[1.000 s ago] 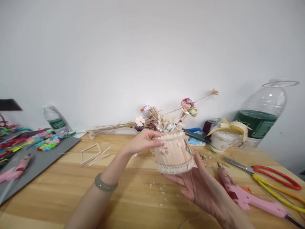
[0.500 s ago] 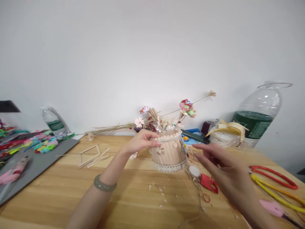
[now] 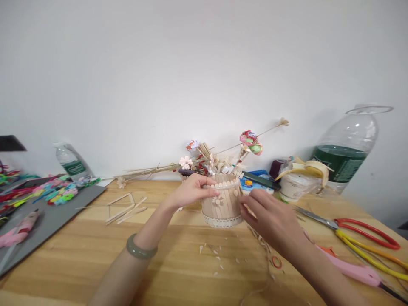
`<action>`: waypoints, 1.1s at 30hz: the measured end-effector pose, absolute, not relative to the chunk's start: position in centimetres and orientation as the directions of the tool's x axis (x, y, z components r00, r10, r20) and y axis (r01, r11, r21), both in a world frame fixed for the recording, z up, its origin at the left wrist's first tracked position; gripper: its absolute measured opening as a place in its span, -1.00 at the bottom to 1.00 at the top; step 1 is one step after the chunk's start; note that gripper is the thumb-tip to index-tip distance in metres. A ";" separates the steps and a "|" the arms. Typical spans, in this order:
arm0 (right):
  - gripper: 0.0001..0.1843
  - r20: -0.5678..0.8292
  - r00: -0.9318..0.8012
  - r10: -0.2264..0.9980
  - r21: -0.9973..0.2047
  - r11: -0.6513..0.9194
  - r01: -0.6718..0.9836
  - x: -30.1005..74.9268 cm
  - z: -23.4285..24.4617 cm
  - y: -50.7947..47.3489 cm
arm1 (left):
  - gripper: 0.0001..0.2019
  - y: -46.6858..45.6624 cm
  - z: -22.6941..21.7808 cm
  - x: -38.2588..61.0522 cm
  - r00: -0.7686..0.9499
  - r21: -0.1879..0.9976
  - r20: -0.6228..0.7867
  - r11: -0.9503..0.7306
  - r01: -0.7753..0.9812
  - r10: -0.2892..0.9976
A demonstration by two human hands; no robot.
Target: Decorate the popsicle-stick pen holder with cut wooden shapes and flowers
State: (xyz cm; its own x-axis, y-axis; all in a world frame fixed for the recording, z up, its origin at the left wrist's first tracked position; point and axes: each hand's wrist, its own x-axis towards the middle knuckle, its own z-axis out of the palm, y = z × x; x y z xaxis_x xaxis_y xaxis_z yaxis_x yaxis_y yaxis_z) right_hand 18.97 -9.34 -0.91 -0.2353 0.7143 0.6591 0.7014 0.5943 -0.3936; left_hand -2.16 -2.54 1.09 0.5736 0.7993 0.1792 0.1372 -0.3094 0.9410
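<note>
A round pot made of upright wooden craft sticks (image 3: 228, 207) stands on the table, with lace round its base and a pale trim along the rim. A small wooden flower (image 3: 217, 200) and a heart piece (image 3: 236, 193) are fixed to its front. With thumb and fingers over the rim, my left hand (image 3: 194, 190) grips the pot's upper left. Curled fingers of my right hand (image 3: 266, 208) close at the pot's right side, hiding that edge and what is on it. Dried and paper flowers (image 3: 248, 137) rise behind the pot.
Red-and-yellow scissors (image 3: 338, 226) and a pink-handled tool (image 3: 360, 272) lie right. Behind are a cup (image 3: 291, 189) topped with a banana peel (image 3: 306, 168) and a large bottle (image 3: 341, 157). Loose sticks (image 3: 121, 212) and a grey board (image 3: 73, 212) are left. Twine (image 3: 269, 263) and scraps lie in front.
My right hand has moved left to the pot's right side, its fingers closing. The pot has shifted slightly, and the scissors' blades now show. My left hand keeps its hold on the rim.
</note>
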 end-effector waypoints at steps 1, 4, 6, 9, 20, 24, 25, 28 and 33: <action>-0.82 0.633 -0.224 0.741 -0.465 0.595 0.656 19.0 -0.8 -9.3 | -0.76 -2.5 1.0 -2.1 0.566 0.940 0.176 -0.308 0.146 0.805; -0.82 0.549 -0.127 0.826 -0.726 0.546 0.418 19.7 -0.3 -9.4 | -0.76 -2.1 0.8 -2.1 0.547 0.942 0.181 -0.303 0.141 0.817; -0.82 0.485 -0.030 0.874 -0.859 0.482 0.173 20.5 0.2 -9.3 | -0.77 -1.9 0.7 -2.2 0.535 0.947 0.189 -0.296 0.120 0.823; -0.82 0.386 0.033 0.922 -0.920 0.387 -0.061 21.8 0.9 -9.4 | -0.77 -1.8 0.5 -2.3 0.515 0.957 0.192 -0.277 0.092 0.835; -0.76 0.063 -0.151 0.987 -0.660 0.154 0.735 22.8 -4.7 -10.7 | -0.76 -1.8 1.5 -2.3 0.255 0.947 0.321 -0.299 -0.120 0.912; -0.86 0.059 -0.156 0.986 -0.420 0.166 0.892 23.4 -7.8 -10.0 | -0.78 -1.5 1.9 -2.7 0.068 0.898 0.397 -0.372 -0.233 0.916; -0.86 0.058 -0.149 0.987 -0.383 0.160 0.910 23.4 -8.1 -9.9 | -0.78 -1.5 2.0 -2.8 0.023 0.885 0.407 -0.388 -0.258 0.913; -0.85 0.067 -0.151 0.986 -0.291 0.164 0.943 23.1 -7.5 -9.7 | -0.79 -1.4 2.3 -3.1 -0.095 0.846 0.419 -0.426 -0.321 0.903; -0.81 0.077 -0.411 0.908 -0.291 0.415 0.862 21.6 -4.9 -9.2 | -0.79 -1.1 2.3 -3.4 -0.157 0.832 0.386 -0.416 -0.366 0.909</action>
State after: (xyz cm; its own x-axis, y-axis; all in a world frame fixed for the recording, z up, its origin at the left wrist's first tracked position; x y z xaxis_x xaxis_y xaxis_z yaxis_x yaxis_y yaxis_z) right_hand 21.59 -9.16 -4.88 -0.4110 0.9083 0.0773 0.8620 0.4149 -0.2914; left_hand -3.37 -1.05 2.27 -0.1572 0.9092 0.3855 -0.3661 -0.4162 0.8323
